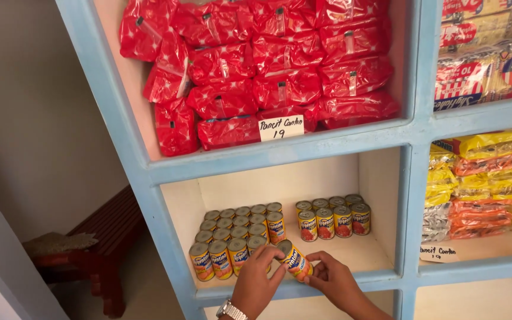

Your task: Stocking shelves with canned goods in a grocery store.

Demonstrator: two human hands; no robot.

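Both hands, left hand [257,278] & right hand [333,280], grip tilted can [294,259] nr shelf edge [303,289].

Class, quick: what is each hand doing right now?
Left hand: fingers closed on the tilted can.
Right hand: fingers touching the same can.

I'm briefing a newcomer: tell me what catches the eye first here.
The stack of red packets filling the top compartment of the blue shelf stands out first. Below it, both hands hold a tilted can at the front edge, beside rows of upright cans.
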